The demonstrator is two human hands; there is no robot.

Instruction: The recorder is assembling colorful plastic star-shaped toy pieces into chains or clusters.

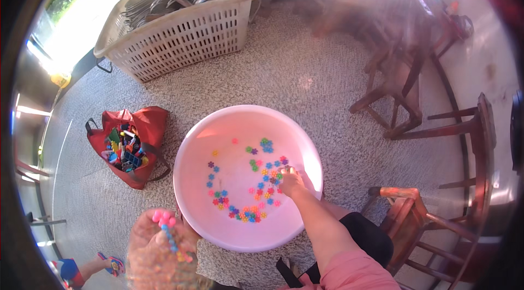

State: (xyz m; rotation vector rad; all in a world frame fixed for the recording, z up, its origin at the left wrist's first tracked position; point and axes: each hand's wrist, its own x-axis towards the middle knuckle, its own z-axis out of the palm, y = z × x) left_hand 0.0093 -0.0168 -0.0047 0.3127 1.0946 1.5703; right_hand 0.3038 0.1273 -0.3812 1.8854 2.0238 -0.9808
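Note:
A wide pink basin [188, 197] stands on the floor in front of me. Flower-shaped plastic beads [251, 215] in several colours lie scattered over its bottom, thickest toward the near side and the right. My right hand [292, 183] reaches into the basin's right side, fingertips closed together among the beads; whatever they pinch is too small to make out. Left of the basin's near rim, my left hand [144, 249] is raised and somewhat blurred. Its fingers are closed on a strand of beads [165, 229], pink at the top, then blue, with yellow and pink lower down.
A red bag [139, 172] full of mixed small toys sits left of the basin. Farther back is a white slatted basket [191, 39] of metal kitchenware. Wooden chairs [401, 219] and stools line the right. Someone's sandalled foot [113, 264] shows at lower left.

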